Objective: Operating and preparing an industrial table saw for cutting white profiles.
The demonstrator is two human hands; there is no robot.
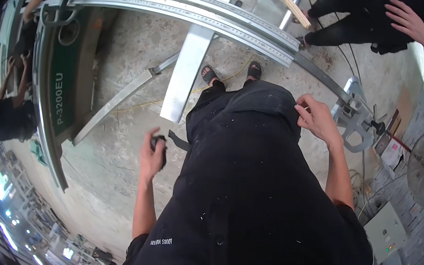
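To my left, a long green label [61,94] with white lettering runs along the curved metal machine frame [40,111]. On the floor to my right lies a white-and-pink printed sheet [392,153], beside a grey control box [386,232] with small lights.

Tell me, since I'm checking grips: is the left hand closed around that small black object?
Closed: left hand fingers curl around the small black object.
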